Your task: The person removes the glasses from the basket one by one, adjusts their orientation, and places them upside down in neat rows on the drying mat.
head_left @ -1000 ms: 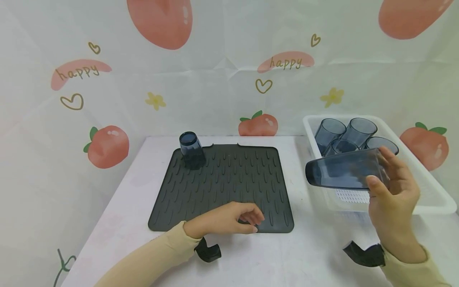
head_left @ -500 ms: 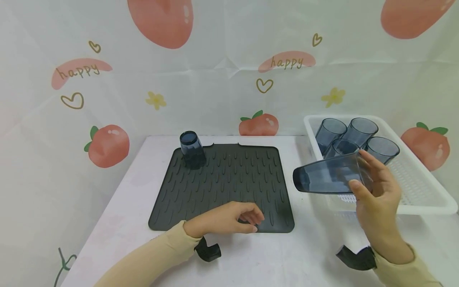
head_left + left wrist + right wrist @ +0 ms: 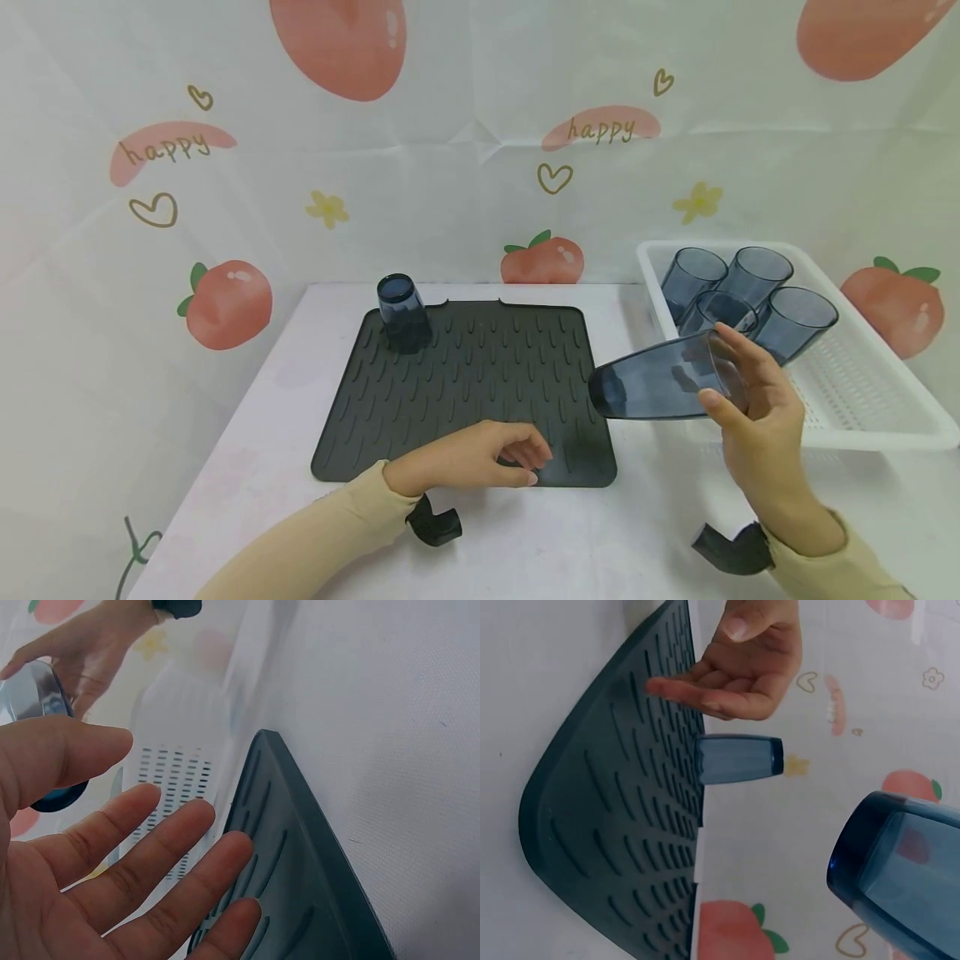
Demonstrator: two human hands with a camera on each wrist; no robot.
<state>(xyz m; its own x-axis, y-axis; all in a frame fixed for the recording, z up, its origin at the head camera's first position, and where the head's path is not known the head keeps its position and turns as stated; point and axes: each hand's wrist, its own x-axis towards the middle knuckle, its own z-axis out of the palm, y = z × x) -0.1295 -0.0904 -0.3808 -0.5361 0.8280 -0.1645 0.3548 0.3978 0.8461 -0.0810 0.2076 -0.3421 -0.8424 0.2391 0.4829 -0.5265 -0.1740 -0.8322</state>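
I've got the right hand [image 3: 765,429] pinching the cup [image 3: 648,387] by its rim end, tipped nearly flat between basket [image 3: 900,439] and mat [image 3: 487,367]; looks smooth, could slip if that pinch eases. Left hand [image 3: 480,456]'s relaxed, holding nothing, at the mat's near edge, upturned cup [image 3: 405,315] beyond.

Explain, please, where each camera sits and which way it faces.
Head: on the head, forward and down at table; left hand, right hand, sleeves visible.
Left wrist: on that wrist, toward mat and basket; both hands visible.
Right wrist: on that wrist, toward mat and held glass; left hand visible.
Both wrist views share the mat.
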